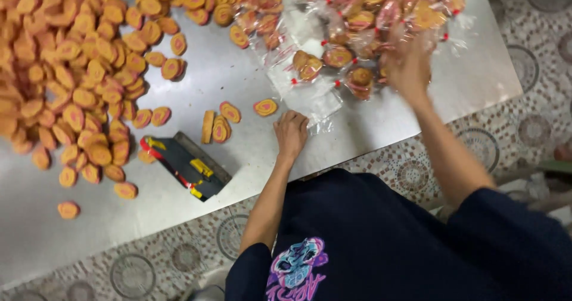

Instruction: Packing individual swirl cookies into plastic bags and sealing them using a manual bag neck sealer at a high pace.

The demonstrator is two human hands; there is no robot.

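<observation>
While blurred, right hand (410, 59) touches bagged cookies (357, 77) | left hand (291, 133) on clear bags (310, 98)

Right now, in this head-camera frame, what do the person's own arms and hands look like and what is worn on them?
Both forearms are bare, with no gloves, rings, watch or bracelet visible. The left hand is sharp in view; the right hand is motion-blurred, so fine detail there cannot be told. Short dark navy sleeves cover both upper arms, part of a dark navy T-shirt with a pink, purple and blue print on the front.

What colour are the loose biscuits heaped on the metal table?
Orange-tan rims with pink centres, clearest in the head view: the loose biscuits cover the metal table.
</observation>
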